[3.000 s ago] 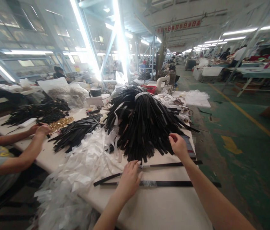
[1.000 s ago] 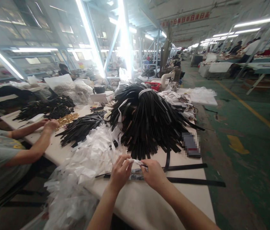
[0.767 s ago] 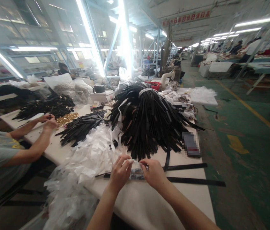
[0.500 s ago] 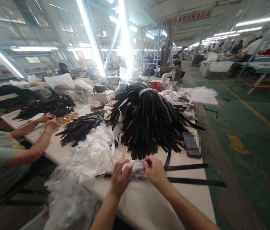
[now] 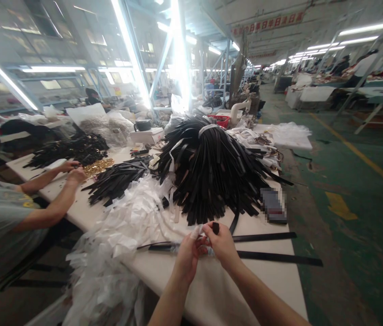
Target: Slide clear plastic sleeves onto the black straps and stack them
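Note:
My left hand (image 5: 187, 253) and my right hand (image 5: 223, 244) meet close together over the near part of the table. A whitish, see-through plastic strip (image 5: 198, 231) is pinched between the fingers of my left hand and reaches my right fingertips. From my right hand's grip pokes the end of a black strap (image 5: 215, 227). Under and beside the hands lie long black straps (image 5: 280, 258), partly wrapped in plastic where the hands cover them. Just beyond rises a big bundle of black straps (image 5: 212, 181), tied at its top with a pale band.
White plastic strips (image 5: 133, 213) heap up at left and spill over the table edge. A smaller pile of black straps (image 5: 117, 180) and gold-coloured pieces (image 5: 98, 166) lie farther left, near a co-worker's hands (image 5: 74, 171). A pixelated dark object (image 5: 273, 206) sits at right.
My left hand has moved right, up against my right hand, and the plastic strip stretched between them is now bunched. A black strap end shows more plainly at my right fingers.

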A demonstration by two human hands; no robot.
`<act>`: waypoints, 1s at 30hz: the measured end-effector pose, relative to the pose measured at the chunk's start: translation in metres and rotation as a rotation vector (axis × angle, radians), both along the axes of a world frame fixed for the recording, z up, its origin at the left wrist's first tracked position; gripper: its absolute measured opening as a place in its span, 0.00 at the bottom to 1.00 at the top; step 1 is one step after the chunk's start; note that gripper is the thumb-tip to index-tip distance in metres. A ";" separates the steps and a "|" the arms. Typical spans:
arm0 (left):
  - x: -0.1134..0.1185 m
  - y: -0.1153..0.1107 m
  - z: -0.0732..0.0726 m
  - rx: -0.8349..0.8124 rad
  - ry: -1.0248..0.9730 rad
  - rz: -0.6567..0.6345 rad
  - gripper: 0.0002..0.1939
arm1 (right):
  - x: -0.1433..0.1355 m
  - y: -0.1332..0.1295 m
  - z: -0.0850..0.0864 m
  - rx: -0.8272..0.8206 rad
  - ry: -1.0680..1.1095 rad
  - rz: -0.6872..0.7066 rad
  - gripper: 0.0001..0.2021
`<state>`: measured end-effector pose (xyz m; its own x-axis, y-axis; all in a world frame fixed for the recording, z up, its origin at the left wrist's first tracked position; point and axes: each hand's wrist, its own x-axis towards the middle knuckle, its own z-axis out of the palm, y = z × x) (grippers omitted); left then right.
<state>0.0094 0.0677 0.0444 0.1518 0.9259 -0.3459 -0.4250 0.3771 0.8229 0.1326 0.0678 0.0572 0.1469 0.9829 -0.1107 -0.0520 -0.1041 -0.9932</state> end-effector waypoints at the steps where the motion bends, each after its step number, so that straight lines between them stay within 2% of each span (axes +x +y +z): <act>1: 0.003 0.002 0.001 -0.020 -0.046 0.037 0.20 | 0.000 -0.001 0.000 -0.003 0.006 0.009 0.17; 4: 0.005 0.010 0.004 0.020 -0.054 0.133 0.16 | 0.003 -0.002 0.002 -0.003 -0.004 0.042 0.16; 7: 0.005 0.014 0.009 0.061 -0.049 0.160 0.15 | 0.009 -0.003 0.007 -0.001 -0.013 0.073 0.15; 13: 0.008 0.011 0.010 0.078 0.018 0.034 0.16 | 0.014 -0.002 0.006 0.005 -0.029 0.069 0.11; 16: 0.003 0.014 0.011 0.029 0.031 0.141 0.17 | 0.013 -0.005 0.005 -0.030 0.029 0.095 0.08; 19: -0.002 0.018 0.012 -0.016 -0.033 0.204 0.17 | 0.011 -0.011 0.007 -0.041 0.184 0.203 0.08; 23: -0.002 0.020 0.012 -0.032 -0.109 0.188 0.16 | 0.005 -0.017 0.003 -0.061 0.291 0.358 0.16; 30: 0.007 0.015 0.015 -0.035 -0.070 0.163 0.19 | 0.002 -0.012 -0.019 -0.086 0.218 0.357 0.23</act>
<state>0.0169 0.0826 0.0593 0.0259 0.9279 -0.3718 -0.5390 0.3262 0.7766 0.1342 0.0562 0.0377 -0.2366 0.9538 -0.1850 -0.2056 -0.2352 -0.9500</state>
